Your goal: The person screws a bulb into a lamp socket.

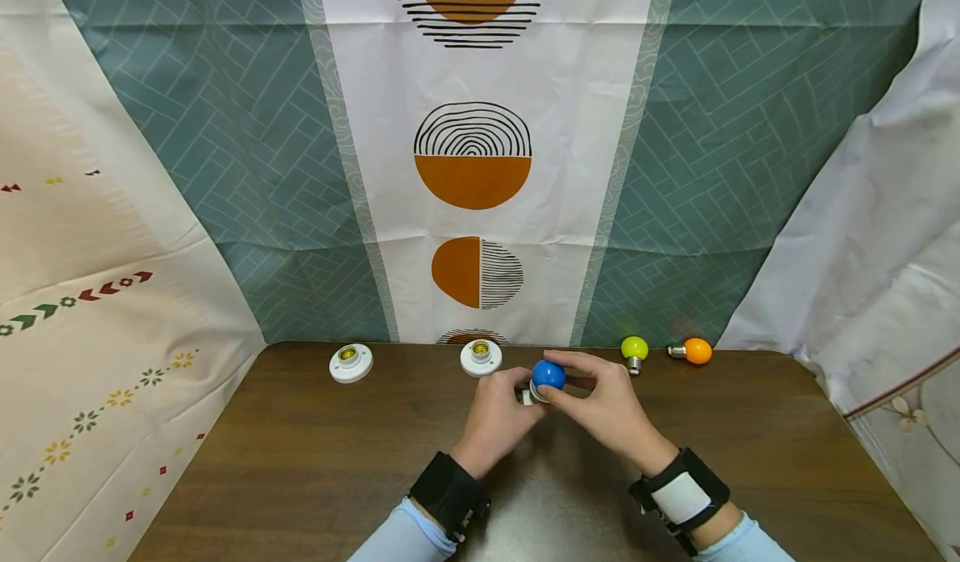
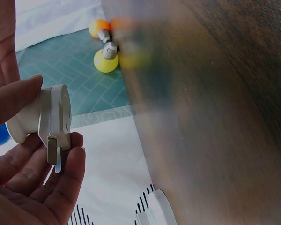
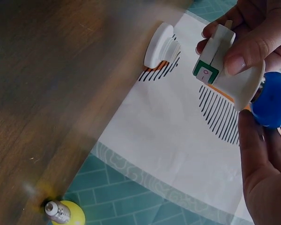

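Observation:
My left hand (image 1: 498,416) grips a white plug-in lamp socket (image 3: 218,58) with flat metal prongs and a small green-framed switch. A round blue light bulb (image 1: 548,373) is between the thumb and fingers of my right hand (image 1: 611,403). In the right wrist view, the bulb's base sits at the socket's flared mouth, partly inside it. How far the bulb is screwed in is hidden by the rim. Both hands are together above the table, and the left wrist view shows the prongs (image 2: 55,154) sticking out past the left fingers.
Two round white lamp holders (image 1: 351,363) (image 1: 481,358) stand along the table's back edge, left of and behind the hands. At the back right lie a yellow-green bulb (image 1: 634,348) and an orange bulb (image 1: 697,351). Patterned cloth (image 1: 480,70) hangs behind the brown table (image 1: 337,470).

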`<state>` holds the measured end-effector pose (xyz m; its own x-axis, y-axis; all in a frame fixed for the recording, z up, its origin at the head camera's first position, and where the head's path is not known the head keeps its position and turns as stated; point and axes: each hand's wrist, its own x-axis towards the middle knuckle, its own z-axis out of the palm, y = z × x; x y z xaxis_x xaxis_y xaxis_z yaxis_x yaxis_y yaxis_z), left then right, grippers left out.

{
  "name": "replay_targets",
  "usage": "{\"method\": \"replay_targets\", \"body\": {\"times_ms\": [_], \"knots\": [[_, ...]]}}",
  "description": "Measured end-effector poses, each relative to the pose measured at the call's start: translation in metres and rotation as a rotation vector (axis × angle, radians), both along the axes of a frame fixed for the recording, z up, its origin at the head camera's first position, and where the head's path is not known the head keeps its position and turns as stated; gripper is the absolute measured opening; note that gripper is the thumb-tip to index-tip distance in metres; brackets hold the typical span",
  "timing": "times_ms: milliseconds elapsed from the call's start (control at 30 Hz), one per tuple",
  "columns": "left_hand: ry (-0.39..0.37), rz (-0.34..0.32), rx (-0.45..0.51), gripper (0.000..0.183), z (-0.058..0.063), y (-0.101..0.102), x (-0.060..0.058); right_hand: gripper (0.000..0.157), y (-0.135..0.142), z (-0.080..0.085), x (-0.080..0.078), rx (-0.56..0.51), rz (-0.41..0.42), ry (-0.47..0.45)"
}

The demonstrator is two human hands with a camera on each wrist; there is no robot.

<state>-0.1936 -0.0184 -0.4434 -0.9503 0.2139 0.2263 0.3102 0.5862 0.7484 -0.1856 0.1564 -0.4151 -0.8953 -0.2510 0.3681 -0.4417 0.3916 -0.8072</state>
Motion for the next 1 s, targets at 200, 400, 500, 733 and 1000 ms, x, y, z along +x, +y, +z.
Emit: {"method": "replay_targets", "body": {"times_ms": [200,400,500,733,1000], "knots": [[0.007,0.006,-0.007,0.036,0.0001,0.0006,0.0002,0.046,0.0002,0.0010,0.0006,-0.016,-0.014,0.006],[0.038,0.012,-0.002,0.032,-0.0008,0.0013,-0.0004,0.045,0.0008,0.0008,0.0013,-0.026,0.021,0.010],[0.044,0.009,0.002,0.031,-0.0012,0.0016,-0.0008,0.043,0.0004,0.0004,0.0014,-0.024,0.028,0.020],[0.041,0.008,0.005,0.031,-0.0019,0.0015,-0.0011,0.040,-0.0001,0.0012,0.0010,-0.020,-0.005,0.033],[0.045,0.006,0.003,0.031,-0.0022,0.0009,-0.0005,0.045,-0.0007,0.0089,0.0066,-0.018,0.014,-0.008]]}}
